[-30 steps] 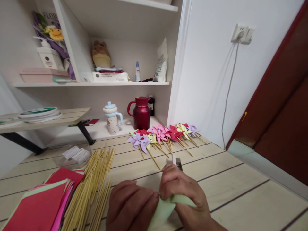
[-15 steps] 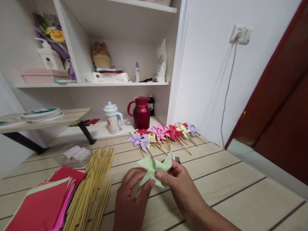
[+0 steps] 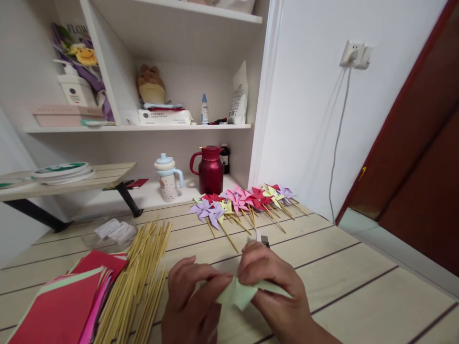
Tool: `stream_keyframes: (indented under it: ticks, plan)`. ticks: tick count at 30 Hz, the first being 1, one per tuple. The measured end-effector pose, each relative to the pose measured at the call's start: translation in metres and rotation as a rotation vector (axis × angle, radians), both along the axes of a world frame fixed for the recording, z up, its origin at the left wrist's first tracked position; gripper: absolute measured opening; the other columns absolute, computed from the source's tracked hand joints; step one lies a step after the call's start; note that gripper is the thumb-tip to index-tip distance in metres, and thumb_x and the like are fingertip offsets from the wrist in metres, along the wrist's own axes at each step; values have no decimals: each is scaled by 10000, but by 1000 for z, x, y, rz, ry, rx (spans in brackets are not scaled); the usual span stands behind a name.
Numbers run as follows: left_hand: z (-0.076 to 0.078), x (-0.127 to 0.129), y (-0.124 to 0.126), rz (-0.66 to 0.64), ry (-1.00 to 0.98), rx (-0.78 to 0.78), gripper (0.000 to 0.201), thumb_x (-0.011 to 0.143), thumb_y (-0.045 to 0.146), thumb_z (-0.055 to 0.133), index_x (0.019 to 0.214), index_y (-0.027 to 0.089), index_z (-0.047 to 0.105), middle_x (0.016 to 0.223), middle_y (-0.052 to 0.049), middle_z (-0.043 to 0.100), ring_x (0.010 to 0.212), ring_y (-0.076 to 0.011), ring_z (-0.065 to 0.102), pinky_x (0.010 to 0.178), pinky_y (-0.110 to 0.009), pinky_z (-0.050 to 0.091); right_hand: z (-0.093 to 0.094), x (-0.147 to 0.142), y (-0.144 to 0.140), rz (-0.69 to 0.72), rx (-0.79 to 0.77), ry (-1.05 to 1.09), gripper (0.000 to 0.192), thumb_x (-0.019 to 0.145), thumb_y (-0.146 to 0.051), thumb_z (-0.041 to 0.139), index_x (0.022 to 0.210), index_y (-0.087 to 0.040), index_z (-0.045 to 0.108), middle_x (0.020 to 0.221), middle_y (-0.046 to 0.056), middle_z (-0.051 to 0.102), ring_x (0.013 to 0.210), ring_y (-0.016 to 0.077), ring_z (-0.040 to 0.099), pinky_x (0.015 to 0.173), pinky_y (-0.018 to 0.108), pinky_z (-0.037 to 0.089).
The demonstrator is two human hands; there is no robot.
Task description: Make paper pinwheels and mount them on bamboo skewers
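Note:
Both hands pinch one pale green paper piece [image 3: 238, 294], folded into a partly shaped pinwheel, low over the wooden table [image 3: 358, 286]. My left hand [image 3: 191, 301] grips its left side with thumb and fingers. My right hand [image 3: 274, 286] presses down on its centre and right flap. Left of my hands a bundle of bamboo sticks [image 3: 141, 277] lies beside a stack of coloured paper sheets [image 3: 60, 306], red on top.
A row of finished paper pinwheels [image 3: 240, 200] on sticks lies further back. A small metal object [image 3: 263, 239] sits just beyond my right hand. A red jug [image 3: 211, 169] and a spotted cup [image 3: 168, 177] stand below the shelf. A cable [image 3: 339, 138] hangs from the wall socket.
Half a second ago the green pinwheel was held up and spread out; now both hands have lowered it toward the table and folded over it.

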State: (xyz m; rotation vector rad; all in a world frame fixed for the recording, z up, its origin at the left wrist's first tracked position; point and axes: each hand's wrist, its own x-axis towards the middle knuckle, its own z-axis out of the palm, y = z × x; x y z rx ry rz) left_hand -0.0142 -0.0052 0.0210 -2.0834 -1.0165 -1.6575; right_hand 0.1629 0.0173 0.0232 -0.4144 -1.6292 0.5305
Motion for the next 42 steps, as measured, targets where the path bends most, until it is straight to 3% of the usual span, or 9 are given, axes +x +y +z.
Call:
stream_keyframes:
  ticks: [6,11,19,28,31,33,35,38,42]
  plan:
    - [11,-13,-2,10,350,129,221,870,167,574,1019,248,715,846,15,722,776,-120,677,951,-285,453,-5,4,1,33,64,-36,217,836,-124,666,991,-274,673,847,28,665,775,196,624,830,426,474]
    - [10,-14,-1,50,345,150,215,884,160,545,1020,237,693,823,11,721,775,-126,671,965,-314,430,-7,6,2,57,79,-57,296,852,-132,636,1093,-301,664,859,36,656,787,203,615,829,442,474]
    - [7,-11,-2,68,345,163,236,853,139,545,1009,252,681,813,21,722,748,-131,673,910,-330,473,-3,9,2,37,118,-130,199,911,-218,571,1029,-309,703,851,53,640,783,210,606,797,443,479]
    - [10,-2,-2,50,235,148,294,814,74,502,939,258,693,765,25,710,760,-133,679,857,-283,513,-1,8,0,35,38,-94,154,871,-162,601,921,-261,709,806,38,654,767,201,602,825,419,459]
    - [-1,3,3,30,53,-41,171,831,170,593,878,275,719,779,16,715,774,-160,680,836,-299,527,-1,2,2,4,-319,-10,40,808,-196,707,781,-226,707,739,10,650,724,173,594,705,315,466]
    - [-8,7,8,-7,-118,-332,64,813,272,669,822,257,730,798,-2,727,783,-183,687,739,-289,548,-5,-4,4,53,-681,72,116,731,-248,797,751,-201,693,697,-10,645,668,150,583,622,263,452]
    - [-15,11,14,-79,-326,-659,126,788,341,697,821,224,730,825,-24,740,792,-206,694,714,-301,554,-9,-9,7,146,-893,187,216,662,-272,851,783,-180,698,713,-9,678,658,141,597,631,253,466]
    - [-22,17,22,-203,-674,-936,285,709,341,753,943,182,720,927,-69,762,888,-245,701,790,-342,546,-12,-14,13,260,-1002,333,325,624,-271,874,881,-153,713,808,39,742,690,165,648,693,288,503]
    - [-22,23,25,-446,-970,-984,514,607,340,826,1063,151,684,1039,-122,752,925,-247,701,840,-351,529,-11,-13,22,339,-1065,451,415,600,-281,881,950,-134,713,845,87,768,715,213,696,713,327,525]
